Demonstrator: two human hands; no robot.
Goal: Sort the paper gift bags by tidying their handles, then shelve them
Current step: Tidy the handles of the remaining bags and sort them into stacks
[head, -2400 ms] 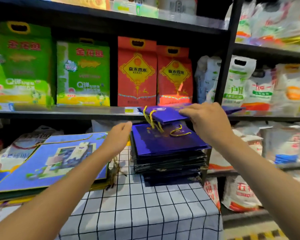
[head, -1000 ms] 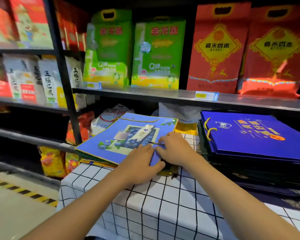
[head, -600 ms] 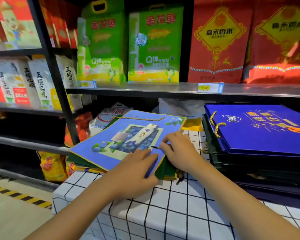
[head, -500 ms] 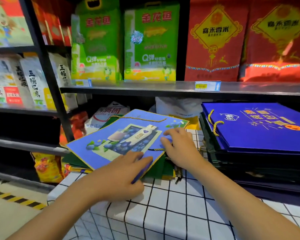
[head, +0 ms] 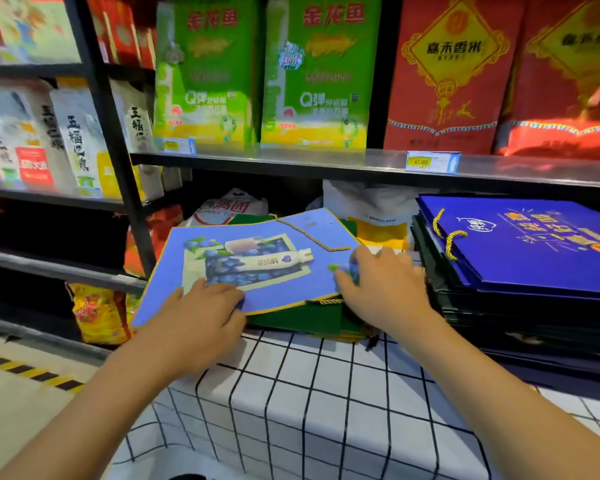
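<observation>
On checkered table: flat light-blue paper gift bag with blueberry print, long axis left-right; left hand fingers flat on near-left edge, right hand pressing right end near gold cord handle; right hand nearer, grip unclear.

Two forearms enter from the lower edge of the head view, bare from wrist to frame edge, with no sleeve covering them. The left hand and the right hand are likewise bare, without gloves. Fingernails appear short; finer detail is blurred. The rest of the person lies out of frame.
</observation>
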